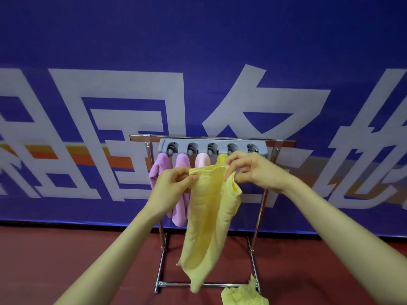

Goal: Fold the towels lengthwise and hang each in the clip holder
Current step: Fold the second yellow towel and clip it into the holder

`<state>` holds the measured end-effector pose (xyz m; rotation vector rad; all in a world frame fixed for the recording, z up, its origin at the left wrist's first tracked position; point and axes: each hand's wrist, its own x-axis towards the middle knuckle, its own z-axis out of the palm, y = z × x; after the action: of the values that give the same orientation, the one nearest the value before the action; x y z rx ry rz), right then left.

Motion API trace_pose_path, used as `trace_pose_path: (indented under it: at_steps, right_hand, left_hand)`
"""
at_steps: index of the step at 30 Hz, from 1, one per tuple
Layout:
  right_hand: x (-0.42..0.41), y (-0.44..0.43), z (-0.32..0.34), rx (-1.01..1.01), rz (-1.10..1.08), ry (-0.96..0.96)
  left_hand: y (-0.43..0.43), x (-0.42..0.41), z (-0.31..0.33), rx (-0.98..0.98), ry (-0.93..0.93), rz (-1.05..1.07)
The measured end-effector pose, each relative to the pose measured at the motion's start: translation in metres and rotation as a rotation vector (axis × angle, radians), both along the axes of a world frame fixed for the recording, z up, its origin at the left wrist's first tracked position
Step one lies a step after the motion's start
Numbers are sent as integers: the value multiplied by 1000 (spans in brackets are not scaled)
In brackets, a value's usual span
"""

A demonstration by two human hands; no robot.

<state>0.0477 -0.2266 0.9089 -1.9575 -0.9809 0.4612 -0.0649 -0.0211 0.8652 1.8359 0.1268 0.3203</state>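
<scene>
Four hung towels (182, 170) in clip holder (212, 142) | I see left hand (171, 188) and right hand (253, 170) each pinching the yellow towel (209, 216) by its top edge, just before the holder | fold unfinished, I judge | crumpled towel (242, 293) waits on floor (66, 260)

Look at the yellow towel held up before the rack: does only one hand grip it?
No, the left hand and the right hand each pinch the top edge of the yellow towel.

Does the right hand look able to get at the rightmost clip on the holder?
Probably yes: the right hand is just below the rightmost clip, nothing between them, though it pinches the yellow towel.
</scene>
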Motion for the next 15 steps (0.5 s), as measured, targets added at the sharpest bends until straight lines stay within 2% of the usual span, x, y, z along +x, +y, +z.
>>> trace_pose_path:
  at_steps: [3,9,15]
  right_hand:
    - [-3,13,-7,131,-24,55]
    - [-17,43,-21,369,-114,346]
    - [-28,64,-27,440,-269,285]
  left_hand:
    - [-4,-4,3,85,-53,66]
    - [-15,-7,7,120,-137,225]
    - [-14,-11,5,126,-168,235]
